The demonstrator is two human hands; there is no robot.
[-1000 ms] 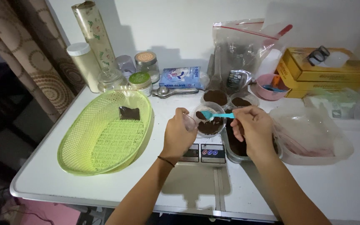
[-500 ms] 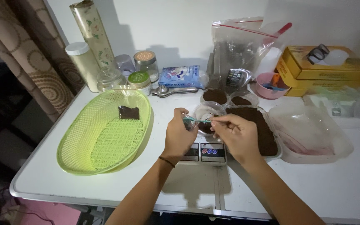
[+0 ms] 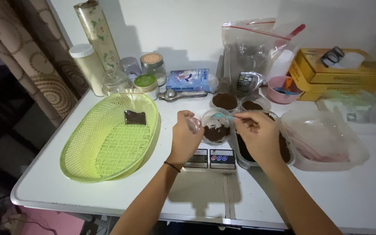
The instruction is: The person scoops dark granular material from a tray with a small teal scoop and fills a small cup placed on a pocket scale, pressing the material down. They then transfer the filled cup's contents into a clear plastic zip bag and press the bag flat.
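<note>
1. Fingers [image 3: 245, 123] of the right hand [image 3: 260, 137] pinch the handle end of a teal spoon [image 3: 225, 115]; its long axis runs roughly level, left to right, bowl end pointing left over the cup.
2. Left hand [image 3: 184, 138]: fingers closed around the near left rim of a clear plastic cup [image 3: 216, 126].
3. Clear plastic cup: upright on a small digital scale [image 3: 209, 159] on the white tabletop [image 3: 349, 196]; holds dark brown crumbly material.
4. Clear tray [image 3: 283, 150], just right of the cup, under the right hand: same dark material.
5. Two small cups [image 3: 225, 101] behind: dark brown contents.
6. Green basket [image 3: 109, 139], left: one dark brown square piece [image 3: 135, 117].
</note>
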